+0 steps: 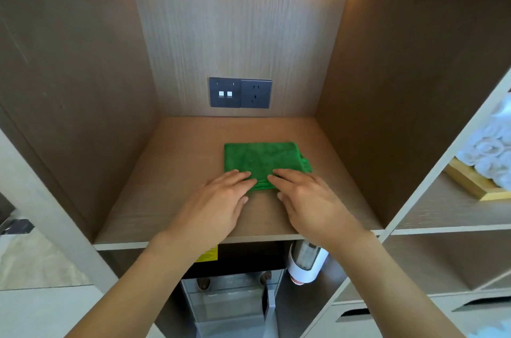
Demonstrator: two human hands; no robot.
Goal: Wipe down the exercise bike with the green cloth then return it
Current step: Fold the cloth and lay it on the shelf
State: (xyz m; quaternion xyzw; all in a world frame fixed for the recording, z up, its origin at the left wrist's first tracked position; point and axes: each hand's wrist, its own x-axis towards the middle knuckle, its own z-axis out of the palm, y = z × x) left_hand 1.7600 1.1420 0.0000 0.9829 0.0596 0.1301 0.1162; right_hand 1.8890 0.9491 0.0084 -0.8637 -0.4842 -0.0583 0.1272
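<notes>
**Green cloth on niche shelf: handling notes**

Nearest the camera, two bare forearms are being extended into the wooden niche; the left hand is being laid flat, fingers straight and close together, its fingertips resting on the near edge of the green cloth; the right hand is being held likewise, fingers extended and pressed onto the cloth's near right part; nothing is being pinched or curled around by either hand. The cloth is lying folded into a rough rectangle on the shelf, about midway in depth, with loose layers showing at its right corner. It is being judged soft, light and limp, probably microfibre, unlikely to slip on the wood but likely to unfold if lifted by one corner; a hold across the folded near edge, thumb beneath and fingers on top, is being judged best. Beyond it, a dark socket panel is set in the back wall; the exercise bike is not in view.
</notes>
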